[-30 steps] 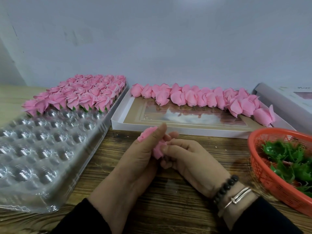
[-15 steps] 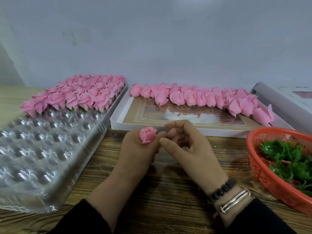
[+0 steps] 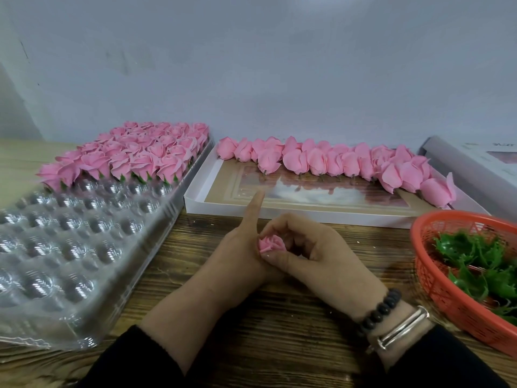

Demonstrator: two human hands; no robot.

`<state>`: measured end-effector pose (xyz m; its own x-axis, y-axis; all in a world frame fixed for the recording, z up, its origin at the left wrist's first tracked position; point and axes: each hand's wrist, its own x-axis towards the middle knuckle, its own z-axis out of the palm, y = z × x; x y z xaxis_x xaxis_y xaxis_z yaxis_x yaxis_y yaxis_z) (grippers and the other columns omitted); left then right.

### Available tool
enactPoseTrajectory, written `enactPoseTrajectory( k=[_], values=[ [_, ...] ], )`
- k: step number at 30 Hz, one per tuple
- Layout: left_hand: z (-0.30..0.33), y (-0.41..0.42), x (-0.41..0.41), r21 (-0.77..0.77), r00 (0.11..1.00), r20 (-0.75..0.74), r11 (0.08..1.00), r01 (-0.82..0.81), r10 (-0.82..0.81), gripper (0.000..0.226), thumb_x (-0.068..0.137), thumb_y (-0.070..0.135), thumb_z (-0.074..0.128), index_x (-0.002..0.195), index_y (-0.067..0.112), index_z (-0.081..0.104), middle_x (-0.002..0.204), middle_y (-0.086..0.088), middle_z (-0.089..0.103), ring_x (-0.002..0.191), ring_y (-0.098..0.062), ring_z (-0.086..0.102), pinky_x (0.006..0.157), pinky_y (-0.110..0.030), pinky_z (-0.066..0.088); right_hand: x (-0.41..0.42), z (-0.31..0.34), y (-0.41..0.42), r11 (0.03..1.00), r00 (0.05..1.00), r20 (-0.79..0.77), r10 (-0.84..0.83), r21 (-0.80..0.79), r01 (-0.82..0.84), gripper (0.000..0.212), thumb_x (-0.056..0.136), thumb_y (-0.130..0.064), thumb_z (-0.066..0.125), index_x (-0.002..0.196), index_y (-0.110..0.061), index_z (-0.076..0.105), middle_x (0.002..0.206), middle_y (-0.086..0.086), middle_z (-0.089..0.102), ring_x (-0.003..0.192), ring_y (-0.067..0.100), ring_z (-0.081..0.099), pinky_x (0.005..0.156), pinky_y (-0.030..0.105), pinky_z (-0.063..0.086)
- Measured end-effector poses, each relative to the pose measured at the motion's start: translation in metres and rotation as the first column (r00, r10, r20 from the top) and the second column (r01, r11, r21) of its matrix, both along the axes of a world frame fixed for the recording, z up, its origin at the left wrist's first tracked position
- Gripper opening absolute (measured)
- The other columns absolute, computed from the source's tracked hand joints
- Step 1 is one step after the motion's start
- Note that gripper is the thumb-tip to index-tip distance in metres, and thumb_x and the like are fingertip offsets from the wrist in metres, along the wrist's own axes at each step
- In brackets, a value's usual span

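Step in hand: working one pink rose head [image 3: 270, 243], held just above the wooden table [image 3: 279, 331] between both hands. The right hand [image 3: 321, 256] pinches it, index curled over, thumb beneath. The left hand [image 3: 237, 253] touches its side, index straight; its grip cannot be told. Next, likely: seat it in a free cup of the clear tray [image 3: 70, 247], with a light hold, as the petals look soft.

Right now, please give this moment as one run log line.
item: pink rose head | right hand: curled round it | left hand: touches it, index finger straight | nearby: red basket
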<state>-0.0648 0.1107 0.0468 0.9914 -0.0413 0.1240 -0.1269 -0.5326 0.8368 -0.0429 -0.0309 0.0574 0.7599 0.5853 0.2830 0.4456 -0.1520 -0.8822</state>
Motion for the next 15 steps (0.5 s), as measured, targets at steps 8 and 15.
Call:
enactPoseTrajectory(
  k=[8,15],
  values=[
    [-0.002,0.002,-0.001,-0.259,0.996,-0.023,0.963,0.077,-0.086,0.114,0.061,0.005,0.083,0.143,0.042,0.012,0.098,-0.006,0.069,0.090,-0.009,0.067,0.077,-0.017,0.051,0.006,-0.006,0.001,0.985,0.986,-0.162,-0.045,0.160,0.071,0.020,0.080,0.003,0.065,0.075,-0.016,0.063,0.065,0.001,0.062,0.060,0.008,0.055,0.055,0.018,0.045],
    [0.012,-0.007,-0.004,-0.236,0.934,0.298,0.963,-0.129,0.197,0.038,0.072,0.042,0.065,0.105,0.038,0.047,0.097,0.003,0.056,0.090,-0.008,0.059,0.076,-0.019,0.050,0.018,-0.016,-0.002,0.874,0.911,-0.347,-0.222,0.343,0.344,0.017,0.080,0.008,0.061,0.073,-0.008,0.058,0.065,0.009,0.054,0.059,0.019,0.049,0.055,0.022,0.044]
  ],
)
